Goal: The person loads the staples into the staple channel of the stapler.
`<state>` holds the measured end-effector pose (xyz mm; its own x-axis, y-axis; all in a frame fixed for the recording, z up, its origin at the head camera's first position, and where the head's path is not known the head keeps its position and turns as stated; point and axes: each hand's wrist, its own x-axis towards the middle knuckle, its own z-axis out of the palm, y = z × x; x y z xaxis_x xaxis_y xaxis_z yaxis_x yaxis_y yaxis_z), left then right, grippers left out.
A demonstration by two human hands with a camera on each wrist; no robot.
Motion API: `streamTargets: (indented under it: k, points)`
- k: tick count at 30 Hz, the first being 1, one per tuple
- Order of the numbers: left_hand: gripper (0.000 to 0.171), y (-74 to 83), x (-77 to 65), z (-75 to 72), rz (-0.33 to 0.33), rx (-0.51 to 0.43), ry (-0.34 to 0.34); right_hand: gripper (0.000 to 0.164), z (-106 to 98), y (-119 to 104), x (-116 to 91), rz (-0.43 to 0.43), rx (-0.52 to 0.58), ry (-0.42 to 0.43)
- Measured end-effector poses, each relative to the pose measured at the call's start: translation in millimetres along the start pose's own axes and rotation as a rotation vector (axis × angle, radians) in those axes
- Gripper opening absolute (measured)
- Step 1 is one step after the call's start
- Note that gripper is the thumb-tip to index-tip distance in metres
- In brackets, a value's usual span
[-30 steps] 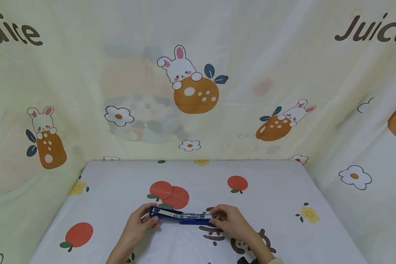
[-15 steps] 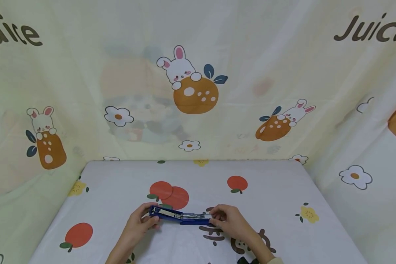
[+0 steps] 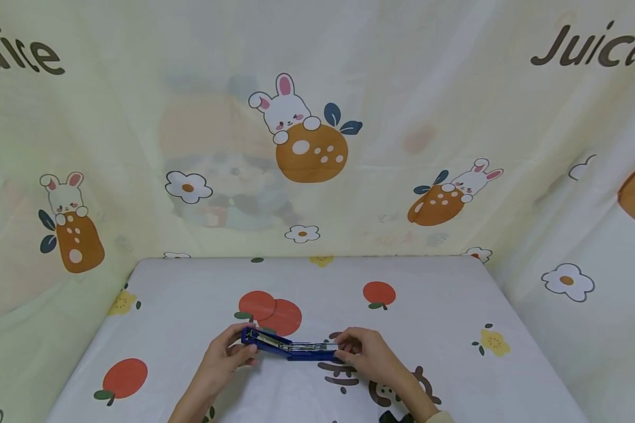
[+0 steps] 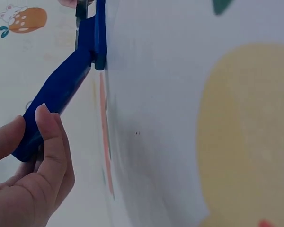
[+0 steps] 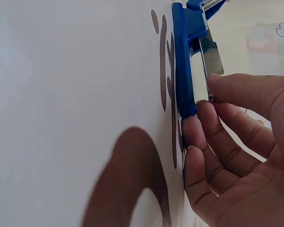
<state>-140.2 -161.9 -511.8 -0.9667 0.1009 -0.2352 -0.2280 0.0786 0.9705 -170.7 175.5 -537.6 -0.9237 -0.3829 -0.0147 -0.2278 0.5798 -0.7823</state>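
A blue stapler (image 3: 313, 356) is swung wide apart at its hinge, its base low over the tablecloth and its cover slanting up to the left. My left hand (image 3: 219, 359) grips the raised end of the cover (image 4: 61, 85) between thumb and fingers. At the other end, my right hand (image 3: 367, 353) pinches the tip of the metal magazine (image 5: 213, 57), thumb on one side and fingertips on the other. The blue base (image 5: 181, 61) runs alongside, with a fingertip right at its end. Inside the cover a pale metal strip shows in the head view.
A white tablecloth (image 3: 428, 317) printed with red fruit and yellow flowers covers the table. Behind it hangs a pale curtain (image 3: 402, 70) with rabbit and orange prints, and it also closes off both sides.
The cover's left end has risen a little with my left hand, so it slants more steeply. My right hand keeps its hold. The head view has shifted slightly.
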Motion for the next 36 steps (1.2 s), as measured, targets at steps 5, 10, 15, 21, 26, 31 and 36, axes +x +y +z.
streamTargets:
  k: [5,10,15,21,26,31,36]
  points:
    - [0.052,1.2,-0.3,1.2,0.009,0.009,0.002,0.017,0,-1,0,0.0,-0.005,0.0]
    - [0.052,3.2,-0.2,2.3,0.014,0.016,-0.003,0.016,0,-1,0,-0.005,0.002,-0.004]
    - [0.052,5.0,-0.2,4.0,0.017,0.016,-0.007,0.016,0,1,1,-0.014,0.011,-0.006]
    - [0.053,7.1,0.0,6.1,0.034,0.006,-0.014,0.015,0,2,2,-0.017,0.016,-0.004]
    - [0.054,7.7,0.8,9.5,0.053,0.03,-0.029,0.016,0,2,1,0.0,0.02,-0.004]
    - [0.053,8.6,2.1,13.7,0.06,0.074,-0.033,0.016,1,1,0,0.008,0.025,0.0]
    - [0.049,7.8,4.7,16.8,0.065,0.088,-0.033,0.016,1,1,0,0.003,0.03,0.002]
